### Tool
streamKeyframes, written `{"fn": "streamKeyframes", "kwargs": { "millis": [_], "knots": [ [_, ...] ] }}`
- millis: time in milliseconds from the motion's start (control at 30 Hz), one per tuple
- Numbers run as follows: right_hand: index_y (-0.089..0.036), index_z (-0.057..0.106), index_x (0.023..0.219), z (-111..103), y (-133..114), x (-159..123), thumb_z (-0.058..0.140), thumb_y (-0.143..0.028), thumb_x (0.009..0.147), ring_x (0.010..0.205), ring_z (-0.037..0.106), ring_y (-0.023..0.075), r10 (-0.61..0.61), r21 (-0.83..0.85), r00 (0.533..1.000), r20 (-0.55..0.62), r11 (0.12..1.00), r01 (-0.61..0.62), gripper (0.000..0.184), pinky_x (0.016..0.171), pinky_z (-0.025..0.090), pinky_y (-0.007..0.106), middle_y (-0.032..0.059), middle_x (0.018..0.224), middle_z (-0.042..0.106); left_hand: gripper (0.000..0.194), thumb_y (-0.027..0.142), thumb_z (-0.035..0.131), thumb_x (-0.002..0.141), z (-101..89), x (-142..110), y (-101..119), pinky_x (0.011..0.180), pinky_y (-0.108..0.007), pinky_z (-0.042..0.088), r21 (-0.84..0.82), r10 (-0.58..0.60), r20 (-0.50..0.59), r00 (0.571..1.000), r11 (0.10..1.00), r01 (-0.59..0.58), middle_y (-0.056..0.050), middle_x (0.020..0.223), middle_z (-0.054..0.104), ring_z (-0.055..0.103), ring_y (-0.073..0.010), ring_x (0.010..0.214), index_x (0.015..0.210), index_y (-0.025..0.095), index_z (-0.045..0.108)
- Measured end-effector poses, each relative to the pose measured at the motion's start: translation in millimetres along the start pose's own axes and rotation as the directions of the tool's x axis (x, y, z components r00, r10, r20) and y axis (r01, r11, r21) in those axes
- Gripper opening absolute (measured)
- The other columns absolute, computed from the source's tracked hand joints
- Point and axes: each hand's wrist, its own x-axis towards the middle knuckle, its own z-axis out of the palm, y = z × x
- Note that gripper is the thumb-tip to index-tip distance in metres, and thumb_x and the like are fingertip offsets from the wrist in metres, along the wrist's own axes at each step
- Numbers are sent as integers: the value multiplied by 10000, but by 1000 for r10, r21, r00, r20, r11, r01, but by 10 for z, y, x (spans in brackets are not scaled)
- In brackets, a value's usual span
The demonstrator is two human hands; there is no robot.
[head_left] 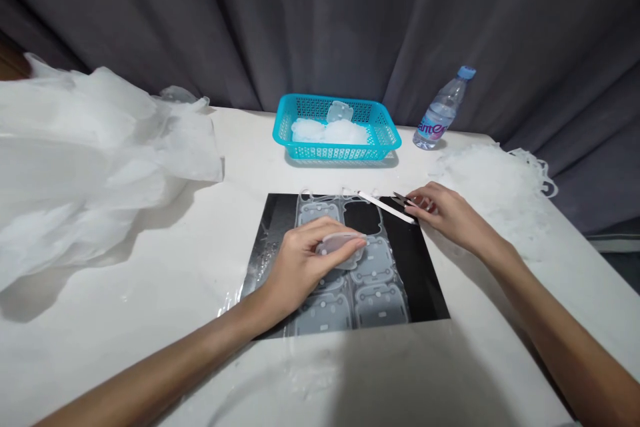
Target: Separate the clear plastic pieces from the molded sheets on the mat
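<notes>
My left hand [300, 257] is closed around a translucent plastic piece [353, 259], thumb across its face, above a dark mat [425, 280]. Beneath it on the mat lies a clear molded sheet [377, 260] of rounded panels, with a cut-out gap at its upper right. At the mat's upper right corner, my right hand [437, 210] has its fingers closed on a small metal tool with pointed tips [401, 199]; the fingers cover most of it. Beside that tool a slim white stick [385, 207] rests across the mat's top edge.
A blue basket [280, 130] holding translucent pieces stands at the back of the white table [165, 320]. A water bottle [443, 113] is to its right. Tangled clear scraps [487, 180] lie at the right, and a large heap of white film sheets [100, 153] fills the left.
</notes>
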Motion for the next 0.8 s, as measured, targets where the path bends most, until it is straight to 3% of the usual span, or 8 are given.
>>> {"fn": "streamKeyframes", "kwargs": {
  "millis": [167, 233, 300, 400, 533, 667, 800],
  "knots": [
    [-173, 707, 958, 111, -130, 2, 470, -297, 1055, 859, 640, 266, 6, -265, 996, -84, 964, -28, 284, 687, 418, 354, 117, 961, 666, 200, 368, 635, 1028, -11, 33, 14, 819, -301, 533, 67, -3, 52, 999, 998, -1, -31, 958, 752, 687, -185, 879, 965, 218, 751],
    [-164, 678, 932, 131, -203, 4, 387, -256, 1071, 920, 626, 303, -9, -351, 989, -150, 935, -45, 335, 715, 413, 375, 153, 971, 672, 229, 389, 584, 1054, -7, 33, 21, 826, -296, 519, 81, -46, 81, 996, 996, 39, -26, 982, 751, 688, -180, 894, 993, 218, 725],
    [-164, 645, 958, 115, -279, -5, 338, -254, 1084, 979, 613, 320, -46, -332, 969, -242, 943, -38, 344, 789, 423, 395, 171, 1002, 675, 254, 410, 547, 1071, -1, 26, 31, 813, -283, 511, 70, -99, 110, 989, 993, 92, -12, 978, 756, 693, -167, 875, 1006, 224, 708],
    [-198, 591, 1002, 35, -403, -55, 316, -318, 1111, 904, 624, 251, -36, -8, 967, -253, 999, 35, 318, 807, 441, 360, 113, 994, 676, 263, 412, 543, 1073, 8, 13, 42, 782, -263, 498, 43, -138, 146, 980, 990, 133, 21, 863, 738, 675, -138, 775, 957, 227, 689],
    [-220, 620, 945, -19, -520, -201, 448, -478, 1088, 762, 605, 179, -28, 489, 999, 35, 872, 7, 342, 730, 460, 295, 17, 813, 658, 234, 427, 620, 1027, 10, 0, 36, 692, -246, 490, 82, -149, 125, 981, 987, 139, 26, 813, 729, 643, -134, 711, 960, 222, 712],
    [-221, 763, 1139, 95, -489, -348, 705, -537, 945, 959, 687, 223, -30, 678, 966, 256, 718, -157, 376, 814, 520, 316, 60, 1089, 765, 249, 440, 638, 1007, 6, -10, 22, 641, -244, 487, 173, -130, 128, 983, 979, 107, 11, 818, 741, 635, -143, 702, 978, 217, 746],
    [-236, 758, 1284, 220, -403, -375, 670, -493, 985, 990, 710, 229, -121, 725, 943, 309, 672, -151, 404, 925, 533, 364, 50, 968, 791, 237, 412, 641, 1009, 5, -4, 21, 704, -252, 522, 161, -106, 156, 982, 984, 80, -3, 889, 788, 685, -158, 758, 954, 219, 768]
  ]
}}
